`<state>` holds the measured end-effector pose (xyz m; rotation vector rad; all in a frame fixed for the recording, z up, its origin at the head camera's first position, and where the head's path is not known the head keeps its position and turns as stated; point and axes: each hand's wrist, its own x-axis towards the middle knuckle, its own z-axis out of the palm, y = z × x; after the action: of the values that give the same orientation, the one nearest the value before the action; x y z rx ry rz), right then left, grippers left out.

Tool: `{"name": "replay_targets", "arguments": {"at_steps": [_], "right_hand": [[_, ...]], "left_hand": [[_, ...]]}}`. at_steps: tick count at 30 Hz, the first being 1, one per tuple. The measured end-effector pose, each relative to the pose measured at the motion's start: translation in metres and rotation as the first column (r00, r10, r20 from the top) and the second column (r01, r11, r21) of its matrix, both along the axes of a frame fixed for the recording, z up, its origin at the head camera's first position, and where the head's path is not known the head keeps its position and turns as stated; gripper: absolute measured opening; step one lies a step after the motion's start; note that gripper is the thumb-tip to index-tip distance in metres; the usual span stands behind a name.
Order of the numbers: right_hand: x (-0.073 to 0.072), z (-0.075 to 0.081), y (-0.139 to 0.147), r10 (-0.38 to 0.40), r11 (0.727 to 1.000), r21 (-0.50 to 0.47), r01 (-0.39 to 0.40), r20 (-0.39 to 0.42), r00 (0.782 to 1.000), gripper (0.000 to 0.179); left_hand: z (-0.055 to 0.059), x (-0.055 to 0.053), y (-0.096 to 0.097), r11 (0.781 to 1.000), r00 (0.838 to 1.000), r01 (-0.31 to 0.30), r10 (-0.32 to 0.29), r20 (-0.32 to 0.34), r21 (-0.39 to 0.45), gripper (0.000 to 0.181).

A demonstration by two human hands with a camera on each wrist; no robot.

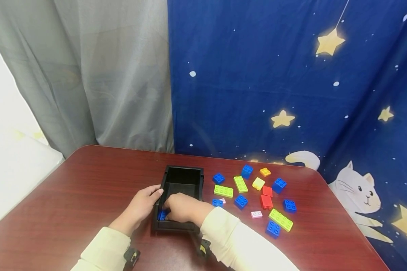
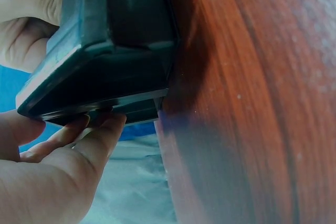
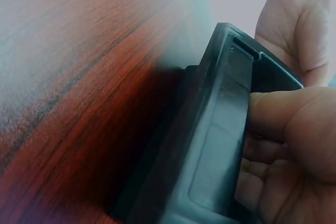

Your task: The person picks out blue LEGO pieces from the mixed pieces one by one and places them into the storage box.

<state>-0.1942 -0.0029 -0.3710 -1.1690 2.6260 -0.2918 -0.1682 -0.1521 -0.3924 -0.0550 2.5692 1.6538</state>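
On the desk (image 1: 98, 180), the black box (image 1: 176, 226) looks light, stiff, smooth; your left grip (image 1: 141, 204) pinches its left wall, a sound hold; your right grip (image 1: 183, 207) dips inside, its closure hidden; beside it, the blue brick (image 1: 162, 215) looks hard, light; pinch its sides.

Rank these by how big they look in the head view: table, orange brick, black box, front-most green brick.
1. Table
2. Black box
3. Front-most green brick
4. Orange brick, though it also lies farther from the camera

Smooth, faintly glossy plastic box (image 1: 176, 226), shiny plastic bricks (image 1: 223, 191), glossy wood-grain table (image 1: 105, 180), matt cloth curtains (image 1: 230, 98).
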Motion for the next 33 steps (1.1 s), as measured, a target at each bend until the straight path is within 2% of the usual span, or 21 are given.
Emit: {"name": "replay_targets", "arguments": {"at_steps": [8,23,33], "right_hand": [[0.0009,-0.0019,-0.0002,-0.003,1.000,-0.018,0.002,-0.031,1.000,0.018],[0.0055,-0.0063,-0.0013,-0.055,0.998,-0.023,0.054,-0.051,0.997,0.012],[0.0070,0.0004,0.0075,-0.074,0.997,-0.027,0.072,-0.078,0.994,0.022]], "left_hand": [[0.0002,-0.0006,0.0012,1.000,1.000,-0.006,0.006,-0.003,-0.005,0.045],[-0.0004,0.0007,0.0009,1.000,1.000,-0.011,0.011,0.002,-0.010,0.046],[-0.0006,0.0005,0.0000,1.000,1.000,-0.005,0.006,0.016,-0.016,0.048]]}}
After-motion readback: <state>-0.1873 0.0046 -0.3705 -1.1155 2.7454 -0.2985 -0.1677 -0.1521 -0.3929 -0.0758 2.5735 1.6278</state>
